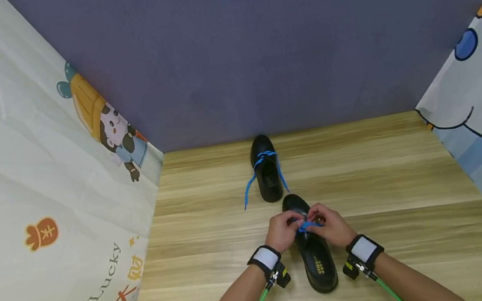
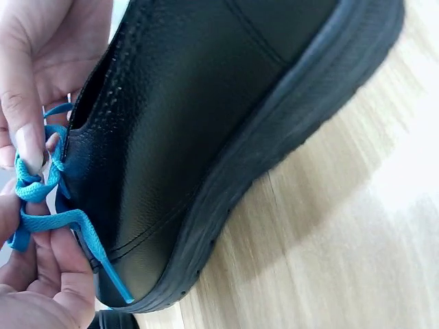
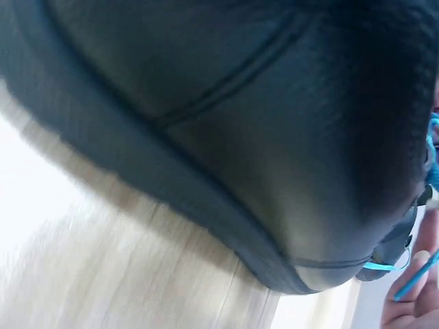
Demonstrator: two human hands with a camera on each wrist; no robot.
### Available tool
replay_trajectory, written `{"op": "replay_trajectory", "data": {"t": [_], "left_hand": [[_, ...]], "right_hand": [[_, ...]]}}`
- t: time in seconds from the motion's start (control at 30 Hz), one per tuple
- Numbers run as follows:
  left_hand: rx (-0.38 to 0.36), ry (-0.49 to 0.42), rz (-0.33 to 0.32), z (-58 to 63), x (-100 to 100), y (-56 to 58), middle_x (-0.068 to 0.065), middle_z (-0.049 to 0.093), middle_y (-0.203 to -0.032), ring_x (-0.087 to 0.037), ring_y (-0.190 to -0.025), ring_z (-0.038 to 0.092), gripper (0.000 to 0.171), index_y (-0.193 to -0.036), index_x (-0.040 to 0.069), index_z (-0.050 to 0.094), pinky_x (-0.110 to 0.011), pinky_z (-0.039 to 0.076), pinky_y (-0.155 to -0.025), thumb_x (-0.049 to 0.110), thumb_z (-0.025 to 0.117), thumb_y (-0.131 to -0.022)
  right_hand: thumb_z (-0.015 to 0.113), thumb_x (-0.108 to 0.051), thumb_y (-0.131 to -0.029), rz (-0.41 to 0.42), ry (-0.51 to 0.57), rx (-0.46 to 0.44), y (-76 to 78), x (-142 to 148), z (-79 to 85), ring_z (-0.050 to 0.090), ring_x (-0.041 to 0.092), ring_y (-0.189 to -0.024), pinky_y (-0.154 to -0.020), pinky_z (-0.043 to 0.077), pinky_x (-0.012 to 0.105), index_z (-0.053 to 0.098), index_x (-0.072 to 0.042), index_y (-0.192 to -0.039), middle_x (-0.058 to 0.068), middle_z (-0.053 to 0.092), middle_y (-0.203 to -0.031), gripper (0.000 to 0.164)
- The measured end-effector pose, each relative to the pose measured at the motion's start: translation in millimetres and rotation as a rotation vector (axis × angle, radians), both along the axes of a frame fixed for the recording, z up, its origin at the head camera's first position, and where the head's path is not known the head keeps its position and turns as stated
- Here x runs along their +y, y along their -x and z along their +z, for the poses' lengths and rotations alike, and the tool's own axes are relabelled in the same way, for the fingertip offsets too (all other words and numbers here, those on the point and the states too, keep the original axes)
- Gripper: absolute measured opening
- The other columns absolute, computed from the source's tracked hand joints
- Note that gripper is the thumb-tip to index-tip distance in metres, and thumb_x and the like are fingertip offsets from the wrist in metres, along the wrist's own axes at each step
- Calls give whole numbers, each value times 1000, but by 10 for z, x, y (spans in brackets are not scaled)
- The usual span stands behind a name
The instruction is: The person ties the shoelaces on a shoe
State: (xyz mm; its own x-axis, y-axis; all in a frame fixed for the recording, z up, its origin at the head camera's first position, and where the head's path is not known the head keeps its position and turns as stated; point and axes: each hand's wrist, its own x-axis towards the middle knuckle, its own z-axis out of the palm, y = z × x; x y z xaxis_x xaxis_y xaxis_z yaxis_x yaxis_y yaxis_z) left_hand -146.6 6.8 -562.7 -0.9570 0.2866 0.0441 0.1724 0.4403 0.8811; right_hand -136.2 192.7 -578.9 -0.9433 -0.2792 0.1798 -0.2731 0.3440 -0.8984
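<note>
A black leather shoe (image 1: 316,261) lies on the wooden table, its toe pointing away from me. Both hands meet over its blue shoelace (image 1: 305,226). My left hand (image 1: 280,230) pinches the lace from the left side; in the left wrist view its curled fingers (image 2: 48,274) sit under a loop, and a loose lace end hangs down the shoe's side. From the other side my right hand (image 1: 333,225) pinches the lace, thumb (image 2: 29,144) pressed against the loop. The right wrist view mostly shows the shoe's side (image 3: 206,137), with fingers and lace cut off at the right edge.
A second black shoe (image 1: 268,178) stands just beyond the first, its blue lace (image 1: 250,192) with loose ends hanging to both sides. The wooden table (image 1: 381,174) meets a dark blue-grey panel (image 1: 251,46) at the back. Printed white cloths (image 1: 29,155) hang at both sides.
</note>
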Motion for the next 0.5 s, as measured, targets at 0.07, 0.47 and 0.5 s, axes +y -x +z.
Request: {"op": "replay_trajectory", "data": {"t": [0.07, 0.47, 0.5], "left_hand": [[-21, -1, -3, 14, -2, 1, -5, 73, -92, -7, -81, 60, 6, -95, 4, 74, -21, 49, -71, 6, 69, -94], [-142, -21, 9, -5, -12, 35, -4, 72, -90, -3, -71, 55, 7, -96, 3, 74, -21, 46, -63, 8, 69, -94], [-144, -21, 10, -9, -13, 35, -4, 72, -91, -3, -71, 55, 7, -96, 3, 74, -20, 46, -63, 8, 69, -94]], "right_hand": [[79, 3, -82, 24, -33, 125, 8, 10, -22, 60, 20, -87, -70, 49, 29, 64, -4, -107, 7, 63, -98, 30], [86, 8, -66, 145, -145, 587, 12, 10, -91, 53, 23, -98, -85, 43, 23, 77, -7, -97, 9, 57, -104, 35], [85, 11, -66, 143, -135, 588, 10, 9, -100, 54, 22, -97, -86, 43, 20, 76, -6, -97, 9, 57, -103, 37]]}}
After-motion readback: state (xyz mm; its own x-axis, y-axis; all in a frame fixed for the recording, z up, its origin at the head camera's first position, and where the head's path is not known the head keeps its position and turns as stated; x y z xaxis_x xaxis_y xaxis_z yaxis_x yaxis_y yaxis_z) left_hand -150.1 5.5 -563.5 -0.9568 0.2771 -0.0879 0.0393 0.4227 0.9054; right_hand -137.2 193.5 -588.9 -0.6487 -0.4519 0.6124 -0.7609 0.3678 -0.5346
